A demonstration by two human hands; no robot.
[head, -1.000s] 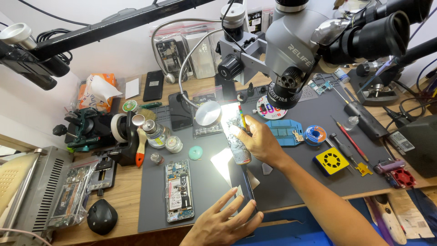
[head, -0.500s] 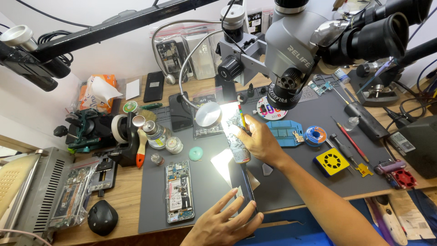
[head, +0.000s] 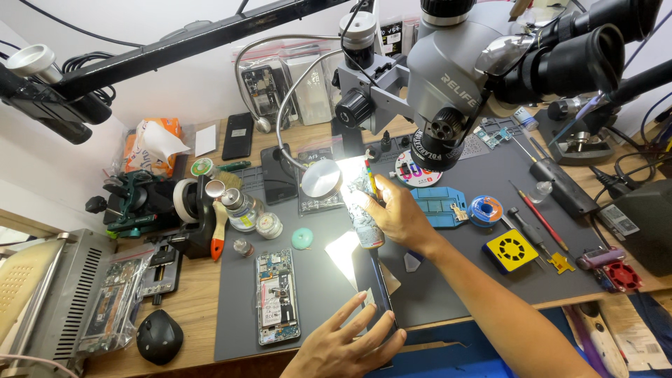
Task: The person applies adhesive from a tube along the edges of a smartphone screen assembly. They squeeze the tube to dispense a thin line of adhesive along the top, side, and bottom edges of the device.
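Two hands [head: 392,217] over cluttered grey mat [head: 462,273].

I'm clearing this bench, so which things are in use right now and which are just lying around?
In use:
right hand holding a slim bottle
left hand steadying the dark phone
grey mat

Lying about:
opened phone
yellow square tool
red screwdriver
black mouse
tape roll

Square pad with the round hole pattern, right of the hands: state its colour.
Yellow with black holes: the square pad, seen in the head view.
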